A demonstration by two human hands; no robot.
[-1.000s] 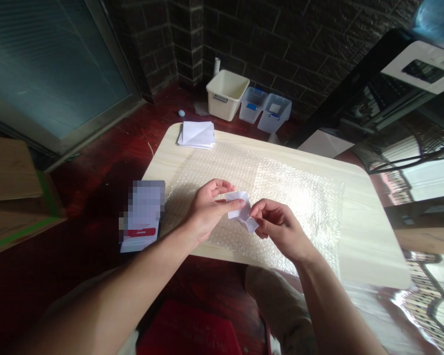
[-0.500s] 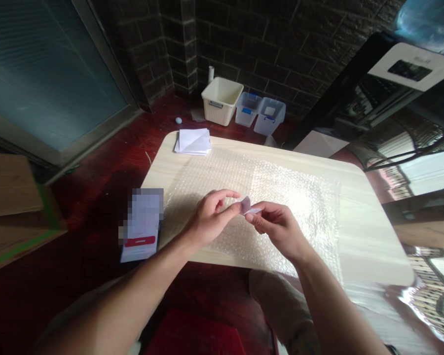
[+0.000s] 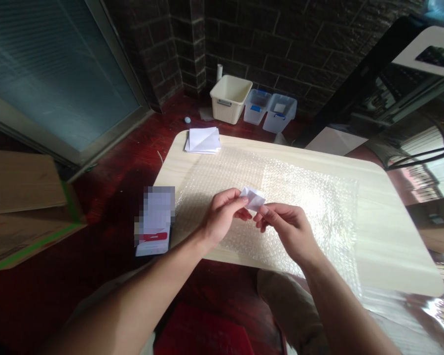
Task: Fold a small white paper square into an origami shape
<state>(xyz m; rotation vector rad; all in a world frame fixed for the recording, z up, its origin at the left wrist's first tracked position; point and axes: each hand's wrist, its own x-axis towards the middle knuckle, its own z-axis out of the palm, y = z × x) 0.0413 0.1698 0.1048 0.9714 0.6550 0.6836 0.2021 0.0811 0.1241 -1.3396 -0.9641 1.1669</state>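
Note:
A small folded piece of white paper (image 3: pixel 254 197), with creases across its face, is held up over the table. My left hand (image 3: pixel 227 209) pinches its left side between thumb and fingers. At its lower right corner, my right hand (image 3: pixel 284 224) is closed with thumb and forefinger on the paper's edge. Beneath both hands lies a sheet of bubble wrap (image 3: pixel 225 170), spread over the pale wooden table (image 3: pixel 388 222). A stack of white paper sheets (image 3: pixel 203 140) rests at the table's far left corner.
A phone (image 3: pixel 154 222) with a partly blurred screen is at the table's left edge. Beyond the table, a cream basket (image 3: pixel 229 108) and two clear plastic boxes (image 3: pixel 257 109) stand on the floor. Cardboard boxes (image 3: pixel 25 182) are at the left. A dark appliance (image 3: pixel 373 98) stands at the right.
The folded paper has turned so that its creased face shows more. My left fingers have closed on its left side. The whole view has shifted slightly.

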